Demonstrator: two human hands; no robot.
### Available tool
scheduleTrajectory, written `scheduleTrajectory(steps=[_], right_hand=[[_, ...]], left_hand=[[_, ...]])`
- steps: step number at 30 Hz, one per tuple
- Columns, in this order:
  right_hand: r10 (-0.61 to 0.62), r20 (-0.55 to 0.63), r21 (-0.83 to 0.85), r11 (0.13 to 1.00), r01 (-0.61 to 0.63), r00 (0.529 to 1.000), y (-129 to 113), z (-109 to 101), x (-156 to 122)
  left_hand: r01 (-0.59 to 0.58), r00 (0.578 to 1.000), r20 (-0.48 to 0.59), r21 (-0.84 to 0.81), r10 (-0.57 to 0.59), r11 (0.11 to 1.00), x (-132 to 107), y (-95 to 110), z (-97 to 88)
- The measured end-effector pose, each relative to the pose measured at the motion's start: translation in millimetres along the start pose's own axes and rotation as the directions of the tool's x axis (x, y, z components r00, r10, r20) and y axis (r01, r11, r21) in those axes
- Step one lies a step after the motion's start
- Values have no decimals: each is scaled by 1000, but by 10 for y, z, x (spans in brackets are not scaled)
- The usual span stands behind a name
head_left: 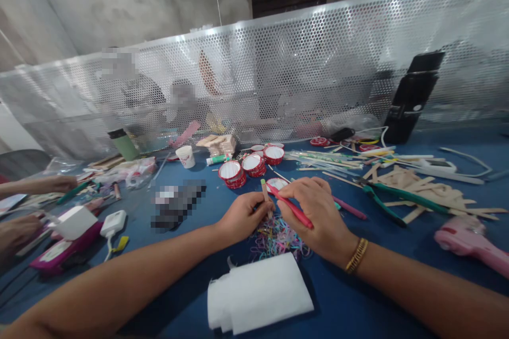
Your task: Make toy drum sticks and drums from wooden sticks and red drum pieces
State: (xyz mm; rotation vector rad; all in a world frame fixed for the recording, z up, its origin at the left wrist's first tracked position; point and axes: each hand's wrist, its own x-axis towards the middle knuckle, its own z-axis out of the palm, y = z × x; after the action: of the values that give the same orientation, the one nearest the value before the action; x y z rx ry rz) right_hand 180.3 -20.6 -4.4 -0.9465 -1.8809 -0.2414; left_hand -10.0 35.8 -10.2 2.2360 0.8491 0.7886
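My left hand (247, 216) pinches a short wooden craft stick (265, 188), held upright, with a light green tip. My right hand (318, 214) is closed around a red pen (298, 213), which slants toward the top of the stick. Whether the pen's tip touches the stick I cannot tell. Under both hands lies a loose heap of shiny coloured strips (274, 241). A round white piece (277, 184) shows just beyond my fingers, partly covered. Several small red toy drums (233, 175) with white tops stand behind it. Nearest me is a folded white cloth or paper (262, 296).
Green-handled pliers (409, 198) and many craft sticks (421, 185) lie right, near a pink glue gun (469, 241). Left are a paper cup (185, 157), a purple power strip (66, 251) and another person's hands (59, 184). A perforated metal screen (278, 79) borders the table.
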Motion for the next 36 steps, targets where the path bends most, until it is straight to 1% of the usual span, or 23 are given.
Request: scheduleTrajectory(steps=[2,5,10,17,28,36], right_hand=[[8,-7,-3,1000,-8,1000,18,0,-5],[7,-14,-3,1000,-7,1000,28,-9,-4],[-29,-15,18,999,30,999,-20,-25,10],[-36,6,23,999,36,999,-63,-13,12],[-45,8,15,999,45,999,-59,2,11],[-21,11,-1,1000,21,1000,-47,-8,7]], left_hand=[[1,1000,-1,10,-1,1000,0,11,-7],[27,1000,1,-25,-27,999,2,14,-3],[26,1000,6,-85,-25,996,2,0,16],[-20,1000,18,-61,21,998,4,-30,23],[-27,1000,5,-42,27,999,10,-47,25],[-26,1000,-8,1,26,1000,14,-22,15]])
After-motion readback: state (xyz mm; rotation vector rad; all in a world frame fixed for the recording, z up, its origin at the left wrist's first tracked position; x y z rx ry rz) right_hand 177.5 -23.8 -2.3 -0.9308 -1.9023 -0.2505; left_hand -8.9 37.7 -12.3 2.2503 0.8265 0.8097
